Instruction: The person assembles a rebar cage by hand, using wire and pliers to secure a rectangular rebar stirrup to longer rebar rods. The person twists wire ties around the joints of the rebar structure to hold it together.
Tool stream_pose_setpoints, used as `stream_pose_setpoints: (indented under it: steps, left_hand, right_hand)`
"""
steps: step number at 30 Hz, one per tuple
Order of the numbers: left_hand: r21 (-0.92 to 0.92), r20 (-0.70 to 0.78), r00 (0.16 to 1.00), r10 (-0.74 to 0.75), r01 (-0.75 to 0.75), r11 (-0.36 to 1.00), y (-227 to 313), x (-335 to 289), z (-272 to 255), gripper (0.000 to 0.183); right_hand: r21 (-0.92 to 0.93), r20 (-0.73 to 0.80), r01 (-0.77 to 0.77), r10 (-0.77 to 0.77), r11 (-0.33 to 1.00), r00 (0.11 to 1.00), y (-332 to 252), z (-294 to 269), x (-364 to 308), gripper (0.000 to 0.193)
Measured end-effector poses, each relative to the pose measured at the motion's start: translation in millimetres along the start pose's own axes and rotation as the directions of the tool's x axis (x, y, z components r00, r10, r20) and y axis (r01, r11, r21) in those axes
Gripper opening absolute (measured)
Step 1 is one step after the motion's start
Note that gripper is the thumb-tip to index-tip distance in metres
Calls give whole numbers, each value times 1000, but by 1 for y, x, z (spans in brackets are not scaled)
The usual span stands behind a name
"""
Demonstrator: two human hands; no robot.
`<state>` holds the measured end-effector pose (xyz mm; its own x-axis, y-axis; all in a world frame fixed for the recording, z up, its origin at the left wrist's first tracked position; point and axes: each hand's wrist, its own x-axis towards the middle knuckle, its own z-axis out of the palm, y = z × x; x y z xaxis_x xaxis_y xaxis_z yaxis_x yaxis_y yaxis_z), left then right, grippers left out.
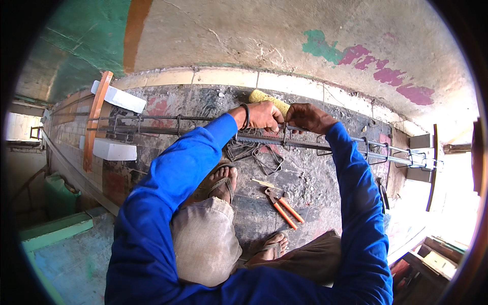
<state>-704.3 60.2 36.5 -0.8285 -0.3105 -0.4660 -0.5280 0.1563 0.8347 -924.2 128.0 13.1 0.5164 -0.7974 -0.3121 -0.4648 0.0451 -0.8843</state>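
Long steel rebars (157,130) run across the floor as a cage, with square wire stirrups (178,124) spaced along them. My left hand (262,116) is closed over the cage, its fingertips pinched beside a stirrup. Opposite it, my right hand (309,118) is also closed in a pinch at the same stirrup (285,135). Whatever the fingertips hold is too small or hidden to name. Behind both hands lies a yellow, rough-surfaced roll (269,101). Below the cage sit several loose stirrups (267,160) and orange-handled pincers (284,207).
An orange-brown wooden board (95,124) props the cage at the left, near two white blocks (122,97). Grey blocks (419,142) stand at the right end. A plastered wall (244,40) rises behind. My sandalled feet (223,183) are close to the loose stirrups.
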Motion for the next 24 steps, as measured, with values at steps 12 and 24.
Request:
stream_pose_setpoints:
  steps: [12, 24]
  left_hand:
    - [-221, -59, 997, 51, -63, 973, -11, 5, -1, 31]
    - [430, -250, 945, 212, -88, 899, 34, -24, 10, 21]
  right_hand:
    - [-331, -87, 243, -286, 912, 954, 1, -5, -7, 15]
    - [-354, -137, 49, -104, 934, 985, 15, -6, 0, 17]
